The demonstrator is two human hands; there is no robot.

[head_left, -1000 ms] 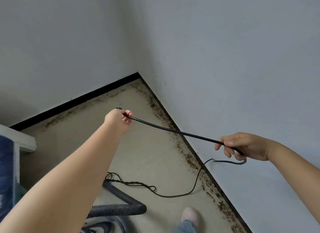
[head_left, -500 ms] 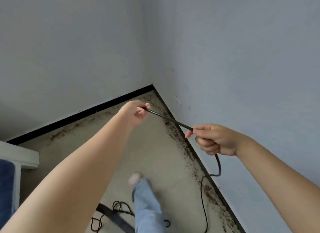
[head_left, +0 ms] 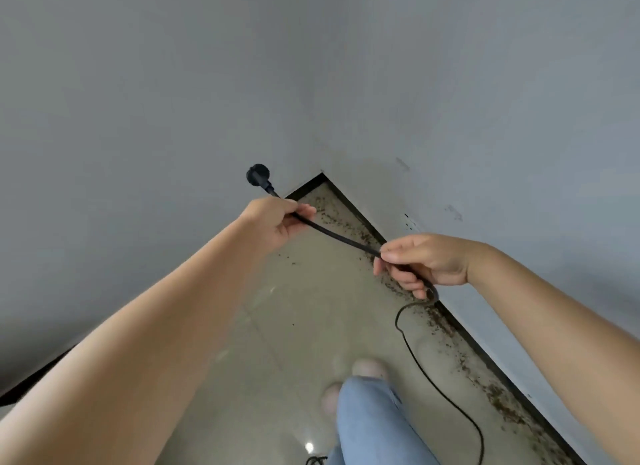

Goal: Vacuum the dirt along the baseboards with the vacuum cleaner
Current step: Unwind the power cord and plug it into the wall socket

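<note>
My left hand [head_left: 277, 220] grips the black power cord [head_left: 341, 239] just behind its round black plug [head_left: 258, 175], which sticks up in front of the left wall. A short stretch of cord runs from there to my right hand [head_left: 422, 262], whose fingers curl round it. Below my right hand the cord loops down and trails over the floor towards the bottom edge. Brown dirt [head_left: 446, 322] lies along the black baseboard [head_left: 460, 329] of the right wall up to the corner. The vacuum cleaner itself is out of view.
Two grey walls meet in a corner [head_left: 322, 177] straight ahead. A white wall socket [head_left: 410, 222] sits low on the right wall just above my right hand. My leg in blue jeans [head_left: 377, 426] and a light shoe are over the beige tiled floor [head_left: 294, 326].
I have stepped closer to the corner. Both hands moved up with the cord, and the plug now shows above my left hand. The vacuum hose has dropped out of view.
</note>
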